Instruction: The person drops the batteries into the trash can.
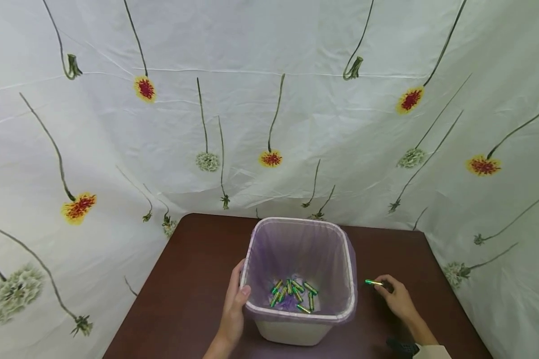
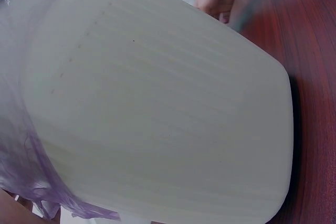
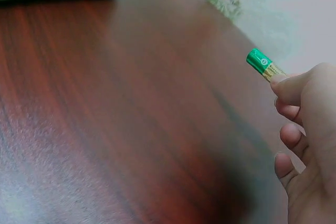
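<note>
A whitish waste bin (image 1: 292, 331) lined with a thin purple plastic bag (image 1: 349, 279) stands on the table. Several green and gold batteries (image 1: 298, 286) lie loose at its bottom. My left hand (image 1: 231, 311) grips the bin's left rim, thumb over the edge; in the left wrist view the bin's outer wall (image 2: 168, 108) fills most of the picture. To the right of the bin, my right hand (image 1: 399, 300) pinches one green and gold battery (image 3: 262, 62) between thumb and index finger, above the table. Its other fingers are loosely bent.
The dark reddish-brown wooden table (image 1: 193, 279) reaches back to a white cloth (image 1: 251, 119) printed with flowers, which hangs behind and along both sides. A dark band (image 1: 402, 346) circles my right wrist, beside a light sleeve (image 1: 432, 352).
</note>
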